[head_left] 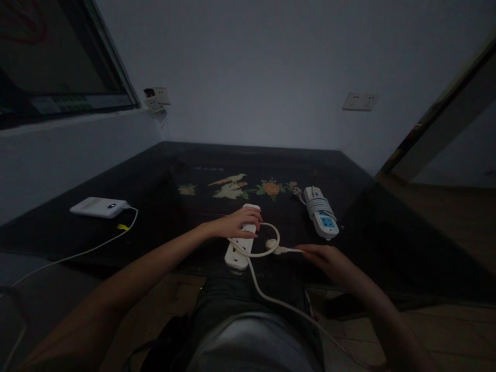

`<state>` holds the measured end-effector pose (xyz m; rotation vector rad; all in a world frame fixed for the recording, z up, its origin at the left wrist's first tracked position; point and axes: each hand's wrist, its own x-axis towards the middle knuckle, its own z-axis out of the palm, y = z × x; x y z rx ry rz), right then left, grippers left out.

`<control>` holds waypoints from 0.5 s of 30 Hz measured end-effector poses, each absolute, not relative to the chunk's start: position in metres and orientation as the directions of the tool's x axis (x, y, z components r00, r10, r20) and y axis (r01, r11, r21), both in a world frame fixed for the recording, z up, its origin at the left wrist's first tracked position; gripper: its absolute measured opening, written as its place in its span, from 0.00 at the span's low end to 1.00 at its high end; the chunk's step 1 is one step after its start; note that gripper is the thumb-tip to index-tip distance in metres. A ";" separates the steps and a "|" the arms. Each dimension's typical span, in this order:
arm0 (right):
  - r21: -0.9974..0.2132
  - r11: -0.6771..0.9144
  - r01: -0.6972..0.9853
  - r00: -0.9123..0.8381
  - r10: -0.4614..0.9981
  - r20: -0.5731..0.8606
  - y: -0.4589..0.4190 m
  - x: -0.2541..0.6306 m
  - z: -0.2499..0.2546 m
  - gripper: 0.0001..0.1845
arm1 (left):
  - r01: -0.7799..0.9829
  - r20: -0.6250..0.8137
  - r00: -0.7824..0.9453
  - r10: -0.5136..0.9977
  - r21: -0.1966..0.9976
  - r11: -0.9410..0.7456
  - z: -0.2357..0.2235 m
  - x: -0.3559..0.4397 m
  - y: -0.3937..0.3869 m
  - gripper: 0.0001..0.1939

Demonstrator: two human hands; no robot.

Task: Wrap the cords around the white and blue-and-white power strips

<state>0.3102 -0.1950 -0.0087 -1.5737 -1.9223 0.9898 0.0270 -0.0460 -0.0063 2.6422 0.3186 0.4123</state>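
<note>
A white power strip lies at a slant near the table's front edge. My left hand is closed over its upper part, with the thumb and fingers on either side. A white cord loops across the strip and runs down past my lap to the lower right. To the right of the loop is the cord's plug, out of any socket. My right hand pinches the cord a little way behind that plug. Further right lies a second power strip with blue sockets and a grey cord wound round it.
The dark table has a bird-and-flower picture on its top. A white power bank with a cable lies on the left. Wall sockets are at the back right, and more wall sockets at the back left.
</note>
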 end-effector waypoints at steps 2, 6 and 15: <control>-0.763 0.064 0.643 -0.172 0.983 -0.062 -0.203 0.320 -0.009 0.19 | 0.160 0.241 0.925 0.296 0.459 -0.874 -0.008 0.028 -0.046 0.09; -0.760 0.032 0.650 -0.042 0.999 0.006 -0.219 0.338 0.005 0.21 | 0.201 0.255 0.904 0.343 0.454 -0.868 -0.013 0.029 -0.046 0.10; -0.804 -0.042 0.594 0.444 0.850 0.284 -0.262 0.404 0.053 0.21 | 0.314 0.336 0.801 0.495 0.469 -0.825 -0.022 0.040 -0.048 0.06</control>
